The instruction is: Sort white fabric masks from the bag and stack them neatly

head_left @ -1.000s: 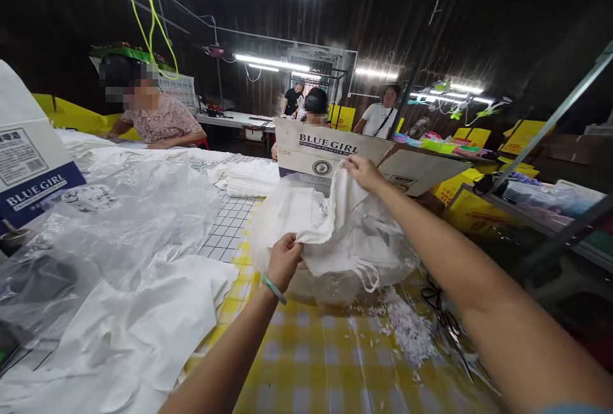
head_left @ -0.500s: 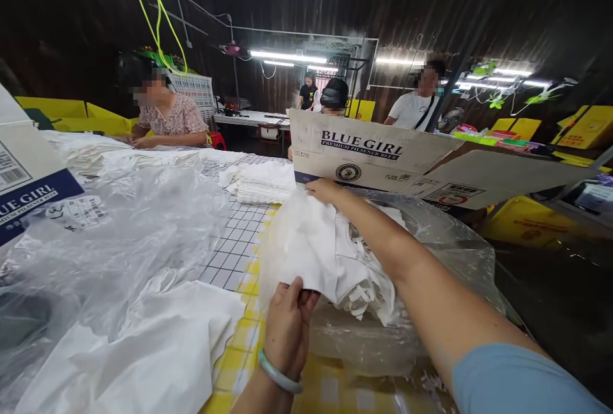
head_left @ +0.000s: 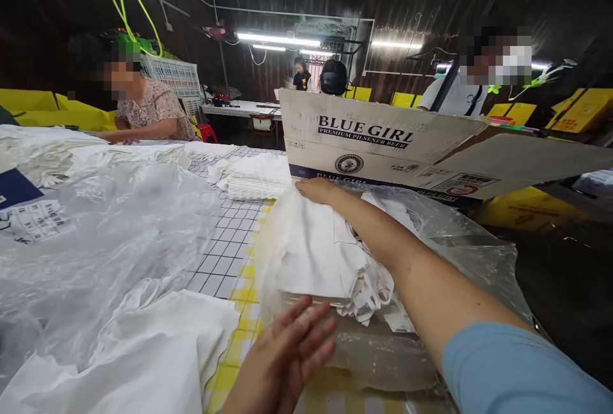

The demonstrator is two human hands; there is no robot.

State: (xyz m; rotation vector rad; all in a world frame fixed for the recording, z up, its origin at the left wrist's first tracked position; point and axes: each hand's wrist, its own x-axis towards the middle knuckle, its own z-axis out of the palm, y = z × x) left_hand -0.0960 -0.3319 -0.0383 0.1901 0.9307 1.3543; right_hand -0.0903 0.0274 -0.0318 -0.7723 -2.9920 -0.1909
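Left hand (head_left: 290, 353), spread wide, hovers before the cloth stack (head_left: 313, 260); right hand (head_left: 315, 190), grip unclear, lies at its far edge, near the carton (head_left: 368, 149).

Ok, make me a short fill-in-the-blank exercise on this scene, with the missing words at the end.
1. The right hand is at the ____ end of the white cloth stack, next to the carton, rather than the near end.
2. The left hand is ____ rather than shut.
3. The largest lettering on the carton reads ____.
4. The right sleeve is coloured ____.

Missing words: far; open; BLUE GIRL; blue.
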